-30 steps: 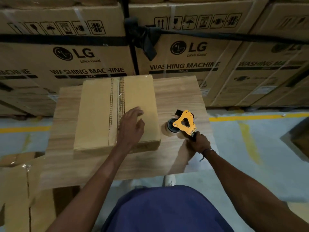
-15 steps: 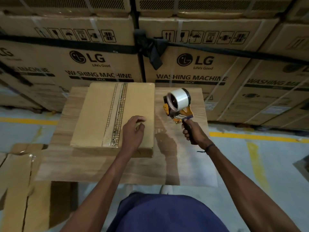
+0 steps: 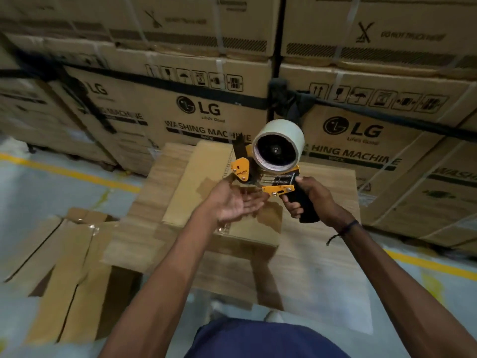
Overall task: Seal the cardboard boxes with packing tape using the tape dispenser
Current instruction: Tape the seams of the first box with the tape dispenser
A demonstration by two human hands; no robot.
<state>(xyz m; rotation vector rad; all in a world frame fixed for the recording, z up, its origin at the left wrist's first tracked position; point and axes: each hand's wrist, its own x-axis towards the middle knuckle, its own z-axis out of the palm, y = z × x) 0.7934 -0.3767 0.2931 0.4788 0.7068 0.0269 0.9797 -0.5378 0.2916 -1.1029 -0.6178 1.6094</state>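
Tape dispenser [image 3: 268,174]: orange metal frame with a black handle, held in the air above the box, not touching it.
Tape roll [image 3: 277,146]: a round, pale roll on the dispenser; its open dark core faces the camera.
Direction: the handle points down and to the right, toward the person; the front of the frame points left, toward the left hand.
Right hand [image 3: 313,200]: fingers clenched round the black handle.
Left hand [image 3: 233,205]: palm up, fingers relaxed and straight, just under the front of the dispenser; whether it touches the tape I cannot tell.
Cardboard box [image 3: 185,192]: plain brown, rectangular, flaps closed, lying flat on the tabletop; the long axis goes away from the person.
Tabletop [image 3: 320,267]: light wood grain, rectangular.
Flattened cardboard [image 3: 62,267]: on the floor at the left.
Large cartons [image 3: 201,109]: stacked behind, printed "LG WASHING MACHINE", bound with black straps.
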